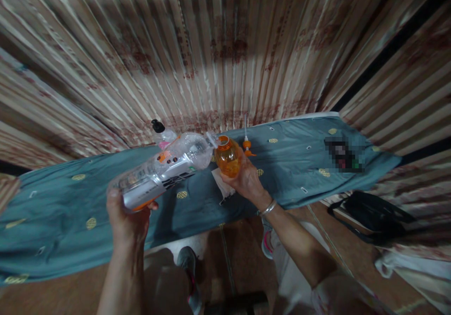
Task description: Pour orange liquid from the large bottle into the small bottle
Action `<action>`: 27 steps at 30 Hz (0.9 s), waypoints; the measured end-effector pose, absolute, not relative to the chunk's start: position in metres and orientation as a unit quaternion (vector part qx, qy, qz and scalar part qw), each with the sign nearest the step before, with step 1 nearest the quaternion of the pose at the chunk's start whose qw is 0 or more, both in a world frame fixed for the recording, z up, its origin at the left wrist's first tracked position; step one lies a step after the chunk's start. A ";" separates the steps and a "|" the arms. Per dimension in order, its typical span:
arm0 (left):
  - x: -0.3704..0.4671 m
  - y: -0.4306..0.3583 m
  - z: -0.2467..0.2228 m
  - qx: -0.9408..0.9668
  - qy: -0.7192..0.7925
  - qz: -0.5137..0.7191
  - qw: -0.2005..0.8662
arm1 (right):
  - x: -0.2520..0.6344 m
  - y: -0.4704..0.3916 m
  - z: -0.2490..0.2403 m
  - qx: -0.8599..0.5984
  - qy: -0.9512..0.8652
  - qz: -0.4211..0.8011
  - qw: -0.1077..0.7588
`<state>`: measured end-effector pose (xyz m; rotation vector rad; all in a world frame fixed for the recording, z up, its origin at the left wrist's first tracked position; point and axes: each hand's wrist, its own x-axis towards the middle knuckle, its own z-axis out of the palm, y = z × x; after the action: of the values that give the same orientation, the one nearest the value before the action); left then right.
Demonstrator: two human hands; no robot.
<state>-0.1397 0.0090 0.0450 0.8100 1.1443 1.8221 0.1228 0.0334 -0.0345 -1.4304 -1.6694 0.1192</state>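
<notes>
My left hand (127, 216) is closed around the base of a large clear plastic bottle (162, 174) with a silver and orange label. That bottle is tilted, its neck pointing right at the mouth of a small orange bottle (228, 157). Fingers of my right hand (248, 178) wrap the orange bottle and keep it roughly upright, its top uncapped. Whether liquid is flowing between the two I cannot make out. An orange pump top (247, 146) with a clear tube stands on the cloth just beyond my right hand.
A teal patterned cloth (282, 183) covers the long table. Behind the large bottle stands a clear bottle with a black pump (158, 126). A pale packet (221, 188) lies below the orange bottle. A blurred dark object (341, 154) rests at right; a black bag (373, 216) is beside the table.
</notes>
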 end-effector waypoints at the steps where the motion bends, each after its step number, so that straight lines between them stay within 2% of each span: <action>1: -0.139 0.009 0.045 0.318 0.453 0.726 0.409 | 0.123 0.034 -0.035 -0.579 -0.676 0.044 0.454; 27: -0.139 0.009 0.043 0.325 0.452 0.725 0.406 | 0.124 0.034 -0.036 -0.579 -0.678 0.055 0.449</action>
<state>-0.1390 0.0085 0.0431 0.8212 1.1396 1.8290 0.1242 0.0336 -0.0357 -1.4326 -1.6771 0.1355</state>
